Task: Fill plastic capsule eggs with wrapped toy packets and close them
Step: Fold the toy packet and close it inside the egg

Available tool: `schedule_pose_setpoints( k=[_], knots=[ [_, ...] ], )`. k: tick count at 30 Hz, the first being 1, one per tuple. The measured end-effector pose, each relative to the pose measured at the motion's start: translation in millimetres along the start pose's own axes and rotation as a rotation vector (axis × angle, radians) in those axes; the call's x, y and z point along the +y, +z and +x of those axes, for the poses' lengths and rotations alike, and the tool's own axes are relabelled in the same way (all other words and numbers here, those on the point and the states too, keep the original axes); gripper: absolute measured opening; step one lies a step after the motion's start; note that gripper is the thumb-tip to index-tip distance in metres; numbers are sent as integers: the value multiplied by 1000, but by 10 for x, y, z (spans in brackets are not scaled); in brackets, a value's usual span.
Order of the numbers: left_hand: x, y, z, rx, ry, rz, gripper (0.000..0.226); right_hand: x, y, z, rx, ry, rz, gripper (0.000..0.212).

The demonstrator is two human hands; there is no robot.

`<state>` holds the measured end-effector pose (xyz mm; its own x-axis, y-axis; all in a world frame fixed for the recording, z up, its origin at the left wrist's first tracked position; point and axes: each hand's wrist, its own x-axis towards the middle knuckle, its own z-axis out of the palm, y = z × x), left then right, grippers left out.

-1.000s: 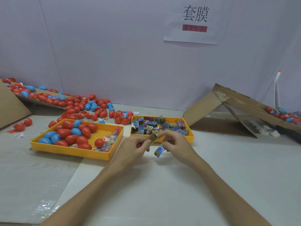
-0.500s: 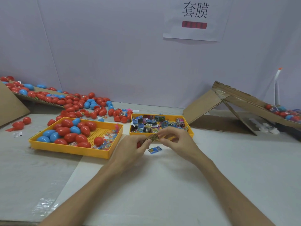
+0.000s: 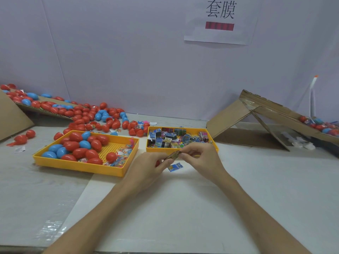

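left hand, right hand: both pinch one small brown wrapped packet | flat blue printed packet: just below hands

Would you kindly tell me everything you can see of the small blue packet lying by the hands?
The blue packet is small, flat and rectangular, seemingly glossy printed film, with a yellow patch at its left end and white stripes at its right. It lies slightly askew on the white table, just below the left hand and right hand; neither holds it.
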<state>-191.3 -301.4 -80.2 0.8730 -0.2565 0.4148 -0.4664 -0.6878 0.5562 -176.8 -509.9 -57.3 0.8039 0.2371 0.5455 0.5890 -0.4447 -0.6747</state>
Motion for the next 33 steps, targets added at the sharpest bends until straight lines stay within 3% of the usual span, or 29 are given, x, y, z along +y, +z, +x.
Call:
schedule_pose_setpoints(
  k=[5,8,19,23,27,33],
  knots=[
    [48,-53,-9,152,52,108,26,25,-1,-11,3,-57,-29,21],
    [67,-73,-2,211,101,107,41,34,35,-21,-32,-117,-45,8],
    [73,-58,-15,145,82,155,47,34,46,-15,41,-134,-45,14],
    [52,-58,-10,142,48,109,47,36,49,10,-7,56,-22,23],
    [44,-47,4,146,-25,96,40,113,20,27,-160,296,-99,14],
    [21,-61,0,120,-76,110,24,148,23,15,-217,337,-313,14]
  ],
)
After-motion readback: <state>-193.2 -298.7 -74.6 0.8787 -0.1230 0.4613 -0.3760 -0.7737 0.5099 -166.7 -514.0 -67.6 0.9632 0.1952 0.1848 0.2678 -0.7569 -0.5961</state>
